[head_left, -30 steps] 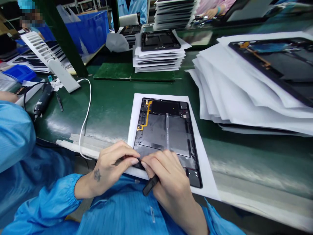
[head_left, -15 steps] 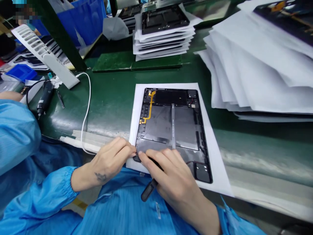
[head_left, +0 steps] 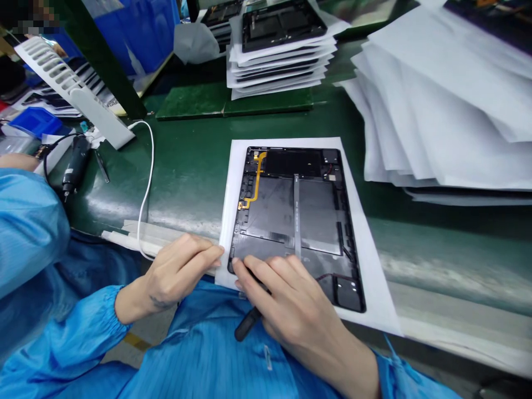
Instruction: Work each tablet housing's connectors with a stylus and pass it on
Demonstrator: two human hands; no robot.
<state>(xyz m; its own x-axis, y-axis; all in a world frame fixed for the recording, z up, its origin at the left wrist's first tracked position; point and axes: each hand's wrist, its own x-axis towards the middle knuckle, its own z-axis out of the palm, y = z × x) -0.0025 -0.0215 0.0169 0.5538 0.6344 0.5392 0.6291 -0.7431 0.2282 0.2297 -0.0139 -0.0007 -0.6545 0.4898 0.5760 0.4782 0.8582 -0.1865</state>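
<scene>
- Left hand [head_left: 178, 274]: fingers loosely spread, holding nothing, just beside the tablet housing's lower-left corner.
- Centre: tablet housing [head_left: 274, 216] on a white sheet [head_left: 224, 233], on the green worktop [head_left: 187, 177].
- Right hand [head_left: 291, 299]: fingers closed around a black tool handle [head_left: 248, 324], fingertips on the housing.
- Upper right: paper sheets [head_left: 440, 116].

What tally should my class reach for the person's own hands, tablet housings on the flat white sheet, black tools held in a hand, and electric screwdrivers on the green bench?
Hands: 2 (left hand, right hand)
Tablet housings: 1 (tablet housing)
Black tools in a hand: 1 (black tool)
Electric screwdrivers: 1 (electric screwdriver)
Total: 5
</scene>
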